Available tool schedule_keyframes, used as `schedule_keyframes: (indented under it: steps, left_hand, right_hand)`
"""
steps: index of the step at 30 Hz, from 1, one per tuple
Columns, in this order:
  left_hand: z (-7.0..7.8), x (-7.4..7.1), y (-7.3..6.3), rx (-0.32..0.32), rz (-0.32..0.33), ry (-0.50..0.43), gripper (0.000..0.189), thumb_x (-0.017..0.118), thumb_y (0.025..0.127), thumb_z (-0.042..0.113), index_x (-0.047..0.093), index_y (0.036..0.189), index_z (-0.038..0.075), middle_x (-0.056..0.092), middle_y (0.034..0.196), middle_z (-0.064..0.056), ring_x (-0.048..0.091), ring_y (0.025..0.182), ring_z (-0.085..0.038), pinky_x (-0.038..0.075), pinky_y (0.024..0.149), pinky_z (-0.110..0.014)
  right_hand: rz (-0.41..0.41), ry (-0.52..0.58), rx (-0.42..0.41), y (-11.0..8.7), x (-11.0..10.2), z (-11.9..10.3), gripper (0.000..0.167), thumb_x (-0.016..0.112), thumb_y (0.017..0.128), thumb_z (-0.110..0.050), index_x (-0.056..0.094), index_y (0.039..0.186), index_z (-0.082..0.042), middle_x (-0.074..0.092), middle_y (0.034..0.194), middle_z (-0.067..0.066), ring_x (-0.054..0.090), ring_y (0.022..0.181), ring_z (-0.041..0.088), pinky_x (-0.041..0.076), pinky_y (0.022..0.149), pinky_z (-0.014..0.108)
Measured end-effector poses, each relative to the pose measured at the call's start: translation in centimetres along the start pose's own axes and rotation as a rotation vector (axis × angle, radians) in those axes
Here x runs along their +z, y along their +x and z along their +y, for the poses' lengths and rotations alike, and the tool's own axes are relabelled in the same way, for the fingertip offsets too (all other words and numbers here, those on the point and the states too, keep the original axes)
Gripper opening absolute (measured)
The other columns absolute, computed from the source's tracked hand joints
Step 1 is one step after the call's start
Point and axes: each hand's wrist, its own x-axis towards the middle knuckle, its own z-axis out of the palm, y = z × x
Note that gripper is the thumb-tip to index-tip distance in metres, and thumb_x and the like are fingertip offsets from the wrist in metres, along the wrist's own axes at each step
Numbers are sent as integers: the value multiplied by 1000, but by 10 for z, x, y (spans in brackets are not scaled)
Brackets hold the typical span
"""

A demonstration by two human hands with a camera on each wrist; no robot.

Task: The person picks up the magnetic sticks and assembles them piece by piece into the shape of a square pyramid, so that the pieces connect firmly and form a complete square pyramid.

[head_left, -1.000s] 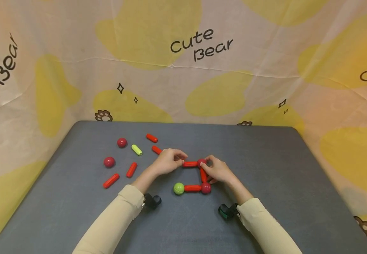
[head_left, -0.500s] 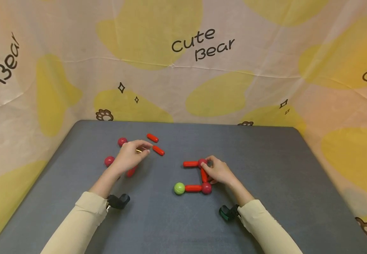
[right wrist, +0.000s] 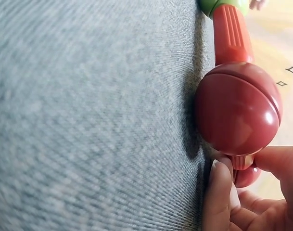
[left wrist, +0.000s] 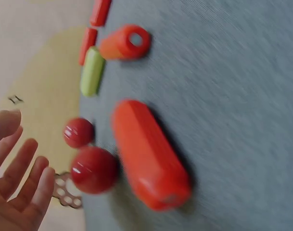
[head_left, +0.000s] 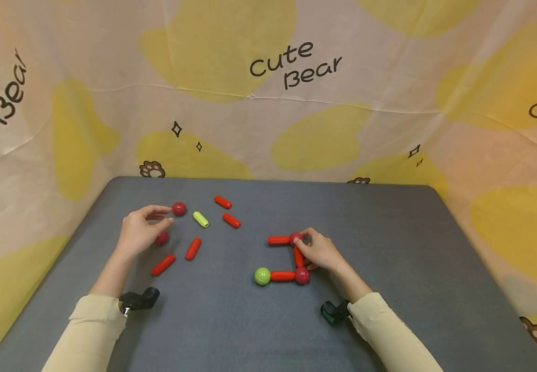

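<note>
My left hand [head_left: 140, 231] is over the left part of the table with nothing in it. Its fingers spread apart in the left wrist view, beside two red balls [left wrist: 93, 169]; from the head, one ball [head_left: 178, 208] shows at the fingertips and the other [head_left: 161, 237] is partly behind the hand. My right hand [head_left: 320, 249] grips the right side of a joined ball-and-rod frame, thumb at the upper red ball [head_left: 296, 238], fingers around the red rod [head_left: 298, 257]. The frame continues through a lower red ball [head_left: 302, 275] and rod [head_left: 282, 276] to a green ball [head_left: 262, 276]. Another rod [head_left: 279, 240] points left.
Loose red rods lie on the grey table [head_left: 389, 232]: two nearer rods [head_left: 163, 265] [head_left: 193, 249] and two farther rods [head_left: 222, 202] [head_left: 231, 220]. A yellow-green rod [head_left: 201, 219] lies among them. Behind the table hangs a printed cloth [head_left: 231, 124].
My left hand has left the end of the frame's upper rod and swung left, past the loose rods, to the red balls. My right hand keeps its hold on the frame.
</note>
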Motion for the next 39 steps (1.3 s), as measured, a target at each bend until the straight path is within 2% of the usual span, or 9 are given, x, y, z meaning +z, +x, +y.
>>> schedule_keyframes:
  steps: [4, 11, 17, 22, 26, 30, 34, 39]
  left_hand:
    - [-14, -1, -4, -49, -5, 21, 38, 65, 85, 27, 61, 115, 3, 62, 111, -22, 57, 104, -37, 48, 75, -42]
    - [-34, 5, -8, -69, -86, 64, 42, 68, 82, 25, 60, 117, 4, 65, 104, -22, 61, 93, -33, 45, 68, -33]
    - [-39, 10, -9, -81, -94, 85, 35, 69, 81, 20, 63, 112, 4, 65, 93, -19, 57, 80, -26, 42, 59, -28]
    - [-39, 9, -10, -73, -87, 97, 31, 70, 80, 17, 66, 107, 3, 65, 91, -18, 57, 79, -26, 41, 58, -28]
    - [-36, 8, -11, -68, -88, 96, 32, 70, 80, 18, 66, 108, 3, 66, 94, -20, 59, 82, -28, 42, 60, -28]
    - [-28, 7, -10, -41, -75, 80, 33, 69, 81, 21, 65, 110, 6, 65, 101, -19, 60, 91, -32, 47, 68, -34]
    - [-12, 8, -10, 8, -72, 43, 34, 69, 82, 22, 64, 112, 6, 63, 107, -18, 60, 98, -35, 49, 78, -44]
    - [12, 19, -10, 71, -108, -32, 34, 70, 81, 18, 64, 113, 5, 62, 110, -18, 63, 96, -36, 51, 78, -46]
  right_hand:
    - [4, -5, -6, 0, 1, 0, 38, 55, 91, -30, 50, 119, -4, 57, 66, 7, 57, 46, 13, 50, 45, 29]
    - [14, -2, 7, 0, 1, 0, 38, 56, 91, -31, 50, 119, -6, 57, 66, 7, 57, 45, 13, 50, 44, 29]
    - [20, -14, 3, 1, 1, 0, 38, 56, 91, -30, 50, 120, -5, 56, 66, 7, 56, 44, 13, 50, 44, 29]
    - [23, -25, 5, 1, 1, 0, 38, 57, 90, -30, 50, 119, -5, 54, 65, 7, 55, 43, 13, 49, 44, 28]
    - [23, -19, 9, 0, 1, 0, 38, 57, 90, -31, 51, 119, -6, 54, 65, 7, 54, 42, 14, 49, 43, 28]
    - [22, -9, 8, 0, 2, 0, 38, 56, 91, -30, 51, 119, -6, 54, 65, 7, 55, 43, 14, 50, 43, 29]
    - [27, -4, 6, -1, 2, 0, 37, 56, 91, -30, 51, 118, -6, 54, 65, 7, 55, 43, 14, 50, 43, 29]
    - [31, -13, 7, -1, 1, 0, 37, 57, 90, -30, 51, 118, -5, 53, 64, 7, 54, 43, 14, 49, 43, 29]
